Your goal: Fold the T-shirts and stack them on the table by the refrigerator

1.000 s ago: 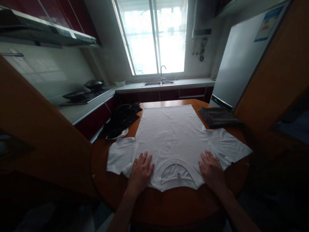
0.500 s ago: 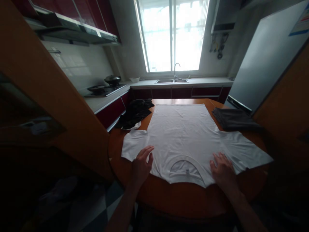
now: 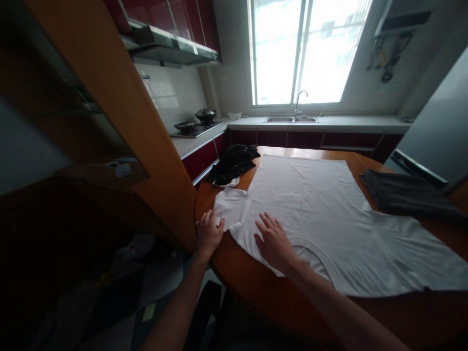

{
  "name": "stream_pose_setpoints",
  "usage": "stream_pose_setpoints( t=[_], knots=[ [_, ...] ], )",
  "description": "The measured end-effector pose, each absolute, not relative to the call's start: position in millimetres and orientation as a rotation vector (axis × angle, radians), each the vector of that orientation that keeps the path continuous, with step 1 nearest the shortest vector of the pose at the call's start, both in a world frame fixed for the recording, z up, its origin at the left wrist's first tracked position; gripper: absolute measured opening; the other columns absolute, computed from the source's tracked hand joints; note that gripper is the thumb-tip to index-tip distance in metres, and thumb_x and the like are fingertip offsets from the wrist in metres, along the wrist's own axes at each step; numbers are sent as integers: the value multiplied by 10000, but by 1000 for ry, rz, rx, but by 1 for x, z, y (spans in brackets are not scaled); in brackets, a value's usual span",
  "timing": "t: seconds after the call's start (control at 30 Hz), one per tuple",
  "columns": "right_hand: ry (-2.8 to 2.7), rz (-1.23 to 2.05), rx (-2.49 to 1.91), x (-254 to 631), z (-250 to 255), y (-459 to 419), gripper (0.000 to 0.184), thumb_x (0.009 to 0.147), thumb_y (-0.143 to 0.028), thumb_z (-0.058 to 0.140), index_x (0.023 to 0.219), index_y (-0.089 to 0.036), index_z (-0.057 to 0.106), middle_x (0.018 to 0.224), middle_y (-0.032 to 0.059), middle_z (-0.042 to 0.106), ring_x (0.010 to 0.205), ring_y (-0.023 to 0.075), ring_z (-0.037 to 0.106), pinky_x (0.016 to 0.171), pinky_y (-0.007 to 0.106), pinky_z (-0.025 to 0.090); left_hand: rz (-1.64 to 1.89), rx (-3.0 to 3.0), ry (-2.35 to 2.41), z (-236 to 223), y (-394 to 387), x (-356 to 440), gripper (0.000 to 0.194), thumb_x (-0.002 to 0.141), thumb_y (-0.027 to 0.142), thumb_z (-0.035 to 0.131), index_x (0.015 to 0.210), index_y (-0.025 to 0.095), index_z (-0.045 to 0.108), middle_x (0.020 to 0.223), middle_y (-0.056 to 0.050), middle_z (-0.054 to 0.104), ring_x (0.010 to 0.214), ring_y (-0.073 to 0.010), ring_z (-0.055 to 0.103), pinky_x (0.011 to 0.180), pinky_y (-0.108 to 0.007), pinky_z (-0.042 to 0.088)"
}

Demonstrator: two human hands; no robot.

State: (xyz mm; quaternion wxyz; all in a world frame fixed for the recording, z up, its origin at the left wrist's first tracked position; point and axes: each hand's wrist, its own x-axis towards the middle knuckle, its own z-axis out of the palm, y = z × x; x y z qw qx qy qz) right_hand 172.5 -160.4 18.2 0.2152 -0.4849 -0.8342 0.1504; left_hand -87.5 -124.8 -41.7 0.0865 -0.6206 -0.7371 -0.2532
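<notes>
T-shirt of thin white fabric (image 3: 310,195) lies spread on glossy orange-brown wooden table (image 3: 272,297), ribbed round collar (image 3: 317,251) toward you. Your left hand (image 3: 209,235) is at white short sleeve (image 3: 232,204) (pinching or merely resting, cannot tell); your right hand (image 3: 272,241), fingers apart, clamps nothing. Tugging sleeve with body unpinned could skew shirt; pushing away could bunch sleeve against crumpled black garment (image 3: 234,163).

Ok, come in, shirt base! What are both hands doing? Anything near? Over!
Left hand at sleeve edge, grip unclear. Right hand open over white shirt, beside collar. Shirt spread on table. Black clothes just past that sleeve.
</notes>
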Motion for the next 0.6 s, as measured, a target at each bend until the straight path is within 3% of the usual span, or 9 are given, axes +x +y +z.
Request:
stream_pose_setpoints(
  t=[0.17,0.33,0.6],
  knots=[
    [-2492,636,-1078,150,0,-166,593,1016,-355,445,1565,-154,350,1631,138,328,1532,270,235,1232,501,210,-589,-1799,-2271,-39,-130,-77,522,963,295,464,1454,128,521,1498,-193,507,1403,-370,437,1179,-573,285],
    [-2578,639,-1024,158,-11,-164,541,1037,-405,418,1517,-159,445,1632,144,323,1538,297,206,1238,539,169,-545,-1785,-2311,-37,-131,-75,511,976,305,459,1456,142,526,1530,-183,478,1432,-358,411,1191,-566,273],
    [-2611,616,-1013,159,-11,-166,595,1031,-460,435,1553,-177,390,1650,146,271,1543,310,179,1242,560,136,-532,-1798,-2328,-39,-130,-77,545,992,329,437,1481,96,487,1539,-199,461,1443,-354,398,1194,-551,275]
  ],
)
